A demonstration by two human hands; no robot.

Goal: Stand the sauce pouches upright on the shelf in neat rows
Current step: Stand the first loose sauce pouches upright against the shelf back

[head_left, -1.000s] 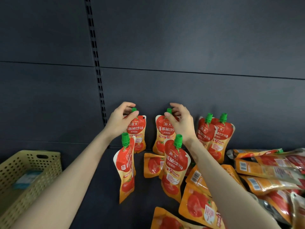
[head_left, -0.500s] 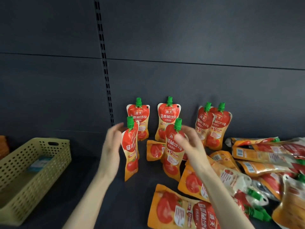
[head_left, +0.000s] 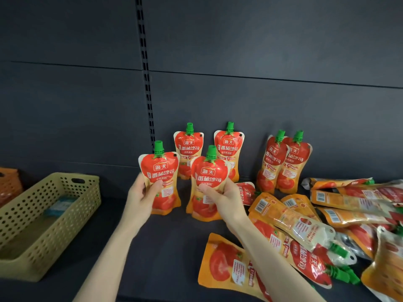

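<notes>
Gripping one sauce pouch apiece, a person's two bare hands work at a dark shelf. The left hand clasps the front-left pouch at its waist, thumb on the printed face, fingers behind. The right hand holds the front-right pouch the same way, thumb across the label & fingers curled round its right edge. Both pouches are upright, green caps up, labels fwd, side by side w/ a narrow gap btwn them; whether their bases touch the shelf can't be told.

Just behind stand the back-left pouch and back-right pouch, upright by the rear panel, labels fwd. To the right, apart from that group, a pair of pouches stands upright, touching each other & turned slightly left. A small pouch lies flat just beyond the right hand.

Far right: a loose pile of pouches lies flat & overlapping, some barcode-side up. One more flat pouch lies near the shelf's front, partly under the right forearm.

At left sits a perforated yellow basket w/ a blue-labelled item inside; an orange basket shows at the frame edge beyond it. A slotted upright runs down the rear panel.
</notes>
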